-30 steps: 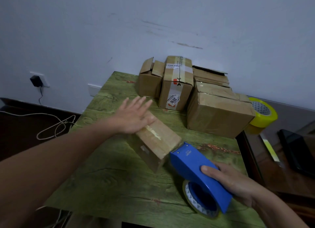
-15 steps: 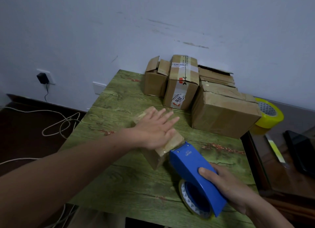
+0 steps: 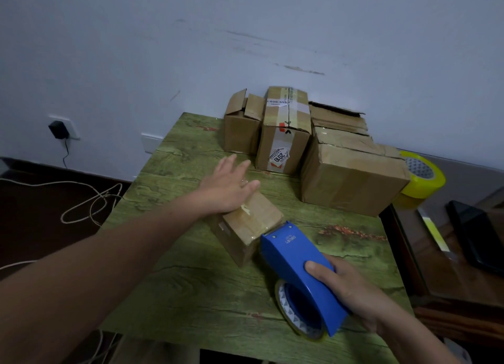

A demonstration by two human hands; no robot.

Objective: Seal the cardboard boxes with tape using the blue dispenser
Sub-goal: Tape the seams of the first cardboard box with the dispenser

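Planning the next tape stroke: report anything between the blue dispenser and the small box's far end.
The left hand lies flat on the far half of the small brown cardboard box, ahead of the blue plastic tape dispenser gripped by the right hand.

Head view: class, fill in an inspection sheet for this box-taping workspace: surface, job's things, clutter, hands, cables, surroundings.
Surface: green table, wood-grain pattern.
Job's things: small box mid-table; blue dispenser, front edge at that box's near top edge; open-flapped box, labelled box and large box at the back.
Clutter: yellow tape roll right of the large box, beyond the table's edge.
Hands: left hand presses flat on the small box; right hand grips the dispenser.
Cables: white cord looped on the floor; black adapter plugged into a socket.
Surroundings: scuffed pale wall.
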